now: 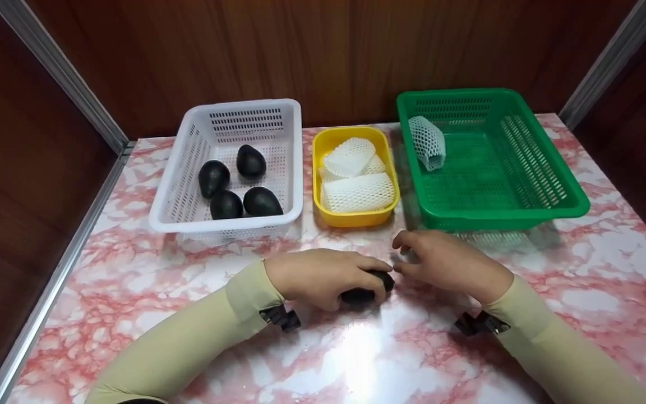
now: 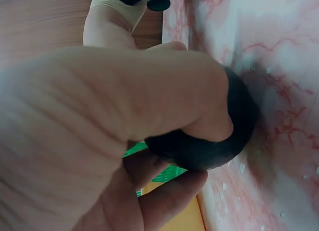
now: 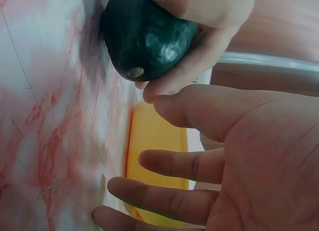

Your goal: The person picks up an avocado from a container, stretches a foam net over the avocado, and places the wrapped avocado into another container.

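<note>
My left hand (image 1: 323, 278) grips a dark avocado (image 1: 359, 297) low over the marbled table, in front of the yellow basket. In the left wrist view the thumb and fingers curl round the avocado (image 2: 199, 148). The right wrist view shows the stem end of this avocado (image 3: 147, 41). Just to its right, my right hand (image 1: 452, 264) holds nothing, its fingers apart and loosely bent. Seen from the right wrist, that hand (image 3: 239, 156) has its palm turned toward the avocado and its thumb tip close to the left hand's fingers.
A white basket (image 1: 160, 207) at the back left holds several avocados (image 1: 251, 163). White foam net sleeves (image 1: 359, 192) lie in the yellow basket (image 1: 356, 220). In the green basket (image 1: 502, 214) at the right is one foam-netted item (image 1: 428, 143). Wooden panels (image 1: 345, 56) stand behind.
</note>
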`<state>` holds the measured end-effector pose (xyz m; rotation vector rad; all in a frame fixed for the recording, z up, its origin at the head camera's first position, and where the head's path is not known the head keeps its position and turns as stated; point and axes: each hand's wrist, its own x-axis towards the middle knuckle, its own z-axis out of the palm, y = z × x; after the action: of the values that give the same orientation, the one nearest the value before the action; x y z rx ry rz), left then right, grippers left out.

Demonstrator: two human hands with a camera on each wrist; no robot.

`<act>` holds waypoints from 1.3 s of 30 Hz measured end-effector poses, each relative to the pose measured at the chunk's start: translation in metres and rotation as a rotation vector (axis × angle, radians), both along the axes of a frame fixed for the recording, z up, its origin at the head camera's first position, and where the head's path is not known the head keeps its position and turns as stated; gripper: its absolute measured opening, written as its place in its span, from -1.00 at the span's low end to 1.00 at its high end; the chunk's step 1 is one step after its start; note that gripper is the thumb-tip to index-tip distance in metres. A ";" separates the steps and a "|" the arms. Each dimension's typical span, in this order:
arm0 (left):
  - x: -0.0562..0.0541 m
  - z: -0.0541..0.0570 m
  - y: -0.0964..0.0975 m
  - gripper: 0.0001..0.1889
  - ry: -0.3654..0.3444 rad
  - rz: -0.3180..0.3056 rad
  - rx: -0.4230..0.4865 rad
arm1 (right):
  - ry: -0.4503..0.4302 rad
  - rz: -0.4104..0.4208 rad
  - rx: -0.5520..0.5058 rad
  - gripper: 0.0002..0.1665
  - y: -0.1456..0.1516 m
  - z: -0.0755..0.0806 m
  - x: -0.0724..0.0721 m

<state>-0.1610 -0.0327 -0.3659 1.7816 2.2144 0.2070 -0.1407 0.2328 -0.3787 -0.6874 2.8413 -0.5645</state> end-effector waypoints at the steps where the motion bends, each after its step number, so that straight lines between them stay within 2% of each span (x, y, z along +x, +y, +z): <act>1: 0.000 -0.001 0.000 -0.32 0.002 0.001 -0.001 | 0.001 -0.002 0.000 -0.62 0.000 0.000 0.000; 6: 0.000 -0.001 -0.003 -0.29 -0.029 0.006 0.019 | -0.001 -0.004 0.007 -0.60 0.000 0.002 0.001; 10: 0.000 0.004 -0.011 -0.35 -0.087 0.030 0.095 | 0.001 -0.002 -0.006 -0.61 0.000 0.002 0.001; 13: 0.001 0.005 -0.019 -0.42 -0.102 0.131 0.149 | 0.004 0.000 -0.020 -0.62 0.000 0.002 0.001; 18: 0.008 0.000 -0.022 -0.40 -0.088 0.418 0.146 | 0.011 -0.005 -0.024 -0.60 0.001 0.003 0.001; 20: 0.009 -0.005 -0.019 -0.38 -0.083 0.484 0.144 | 0.021 -0.009 -0.023 -0.60 0.002 0.003 0.001; 21: 0.010 -0.008 -0.017 -0.38 -0.078 0.497 0.147 | 0.026 -0.008 -0.025 -0.61 0.002 0.003 0.001; 25: 0.011 -0.016 -0.009 -0.43 -0.096 0.484 0.180 | 0.041 0.000 -0.037 -0.62 0.002 0.003 0.000; 32: 0.009 -0.022 0.000 -0.47 -0.166 0.385 0.220 | 0.018 0.000 -0.042 -0.60 0.003 0.005 0.000; 39: 0.008 -0.020 -0.004 -0.46 -0.148 0.367 0.230 | 0.034 0.016 -0.054 -0.62 0.003 0.004 0.000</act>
<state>-0.1528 -0.0368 -0.3862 1.3887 2.4701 0.6723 -0.1405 0.2358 -0.3743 -0.7346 2.8590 -0.6344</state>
